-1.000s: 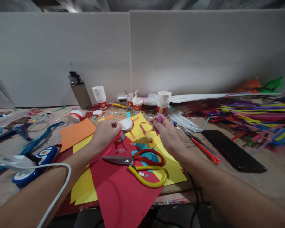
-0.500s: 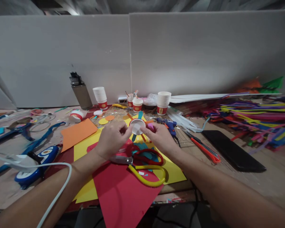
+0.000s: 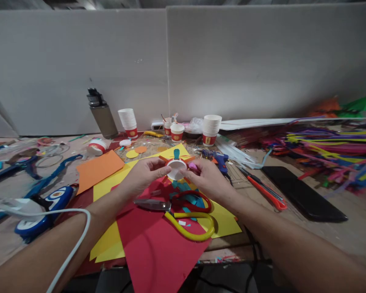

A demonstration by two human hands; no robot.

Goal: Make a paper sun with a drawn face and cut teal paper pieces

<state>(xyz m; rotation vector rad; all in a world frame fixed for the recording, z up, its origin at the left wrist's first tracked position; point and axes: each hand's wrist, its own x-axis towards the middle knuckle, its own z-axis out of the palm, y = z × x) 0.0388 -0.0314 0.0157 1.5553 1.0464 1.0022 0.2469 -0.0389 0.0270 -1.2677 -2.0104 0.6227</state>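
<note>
Between my two hands is a paper cup piece (image 3: 176,168) with a white round face and coloured strips sticking out around its rim, one teal and others orange. My left hand (image 3: 149,173) grips its left edge, thumb against the white face. On the opposite edge, my right hand (image 3: 203,175) pinches it with the thumb in front; a small pink bit shows by those fingers. Below them, large scissors (image 3: 171,205) with one red and one yellow handle lie on red paper (image 3: 161,248). Teal paper scraps (image 3: 189,193) show around the red handle.
Yellow paper (image 3: 110,240) and orange paper (image 3: 100,171) lie to the left. Stacked cups (image 3: 212,128) stand behind. A blue glue gun (image 3: 222,161), an orange cutter (image 3: 266,193) and a black phone-like slab (image 3: 303,193) lie right. A white cable (image 3: 76,244) crosses my left forearm.
The cup piece has moved slightly lower and turned a little in my hands. My left fingers have shifted from a curled grip to a more stretched one along its edge.
</note>
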